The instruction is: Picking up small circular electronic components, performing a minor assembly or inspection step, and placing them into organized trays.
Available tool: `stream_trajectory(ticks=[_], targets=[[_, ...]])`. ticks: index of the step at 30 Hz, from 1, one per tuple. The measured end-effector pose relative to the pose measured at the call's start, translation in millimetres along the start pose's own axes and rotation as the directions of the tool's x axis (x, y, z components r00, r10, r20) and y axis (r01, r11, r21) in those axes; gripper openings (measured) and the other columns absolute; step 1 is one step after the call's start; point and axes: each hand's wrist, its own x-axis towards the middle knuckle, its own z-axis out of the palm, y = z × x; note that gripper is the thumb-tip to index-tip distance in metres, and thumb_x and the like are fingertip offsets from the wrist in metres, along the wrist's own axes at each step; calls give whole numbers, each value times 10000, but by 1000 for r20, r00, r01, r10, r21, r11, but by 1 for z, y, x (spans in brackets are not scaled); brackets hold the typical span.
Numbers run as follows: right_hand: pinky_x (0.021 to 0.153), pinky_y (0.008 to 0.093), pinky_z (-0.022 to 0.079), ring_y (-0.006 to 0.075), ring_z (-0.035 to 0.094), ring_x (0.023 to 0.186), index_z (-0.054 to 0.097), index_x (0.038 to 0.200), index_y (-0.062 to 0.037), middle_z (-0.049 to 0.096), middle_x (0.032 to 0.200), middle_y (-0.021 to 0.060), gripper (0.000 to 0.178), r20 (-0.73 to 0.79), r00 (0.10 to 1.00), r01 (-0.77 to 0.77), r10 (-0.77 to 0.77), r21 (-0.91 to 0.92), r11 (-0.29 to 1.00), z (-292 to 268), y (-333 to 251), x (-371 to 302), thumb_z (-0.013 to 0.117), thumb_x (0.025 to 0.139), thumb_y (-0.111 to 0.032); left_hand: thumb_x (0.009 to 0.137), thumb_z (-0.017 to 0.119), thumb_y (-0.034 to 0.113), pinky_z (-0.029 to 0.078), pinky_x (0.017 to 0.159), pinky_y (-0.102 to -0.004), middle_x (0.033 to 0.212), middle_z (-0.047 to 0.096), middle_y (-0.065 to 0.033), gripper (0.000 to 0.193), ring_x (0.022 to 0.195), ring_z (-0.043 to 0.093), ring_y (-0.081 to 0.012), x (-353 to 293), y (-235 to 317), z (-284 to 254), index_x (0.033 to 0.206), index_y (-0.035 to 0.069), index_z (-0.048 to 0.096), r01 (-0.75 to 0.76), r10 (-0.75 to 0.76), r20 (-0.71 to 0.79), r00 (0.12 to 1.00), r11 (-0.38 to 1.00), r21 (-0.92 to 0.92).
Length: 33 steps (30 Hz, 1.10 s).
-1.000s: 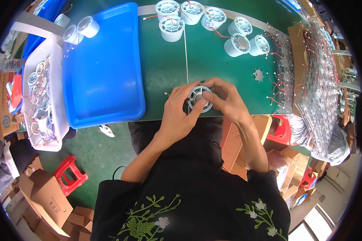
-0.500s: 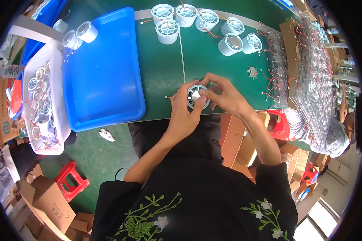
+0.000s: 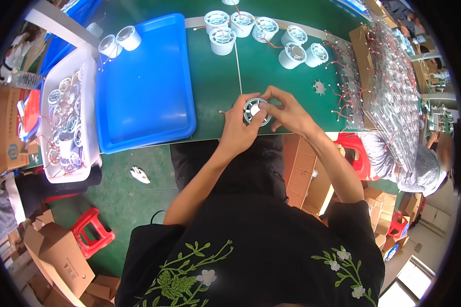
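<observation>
Both hands hold a white round plastic housing (image 3: 248, 114) with a spoked top and a pale disc at its middle, close to the table's front edge. My left hand (image 3: 235, 130) is closed around its left side. From the right, my right hand (image 3: 293, 117) grips the rim, its thumb by the central disc. A short wire end with a small connector (image 3: 222, 111) sticks out left of the left hand. The housing's underside is hidden by the fingers. Several similar white housings (image 3: 222, 42) with red wires stand at the back of the table.
Left of my hands lies a blue tray (image 3: 143, 87); beyond it is a white bin (image 3: 93, 148) of ring-shaped parts and wires. Two white housings (image 3: 128, 38) stand by the tray's far left corner. At right are a small star-shaped piece (image 3: 319, 87) and stacked clear trays (image 3: 394, 97) with red wires.
The whole view has shifted slightly, with the tray and bin appearing farther right and higher. Both hands keep hold of the housing, with the right thumb still by its central disc.
</observation>
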Motion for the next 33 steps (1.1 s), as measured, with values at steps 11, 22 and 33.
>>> stream_trajectory(ticks=[11, 22, 33], targets=[[674, 296, 601, 174, 652, 795, 598, 880, 31, 624, 985, 110, 201, 297, 933, -125, 202, -257, 958, -29, -34, 27, 719, 814, -115, 865, 641, 183, 467, 859, -343, 1088, 611, -154, 440, 984, 597, -224, 1, -18, -8, 1241, 1, 505, -111, 108, 27, 994, 972, 209], [658, 292, 598, 187, 667, 750, 560, 834, 39, 623, 958, 111, 186, 252, 927, -181, 279, -352, 918, -20, -44, 28, 695, 819, -88, 823, 662, 173, 452, 871, -389, 1069, 613, -191, 471, 967, 594, -299, 4, -15, -13, 1248, 30, 518, -3, -8, 94, 996, 994, 112], [641, 289, 577, 157, 632, 741, 587, 993, 24, 605, 934, 92, 167, 96, 994, 27, -42, 157, 987, 7, -15, 3, 633, 883, -94, 745, 741, 117, 450, 866, -392, 1169, 501, -184, 563, 1052, 531, -334, -17, 20, -51, 1254, 48, 511, -369, 388, 91, 917, 742, 560]])
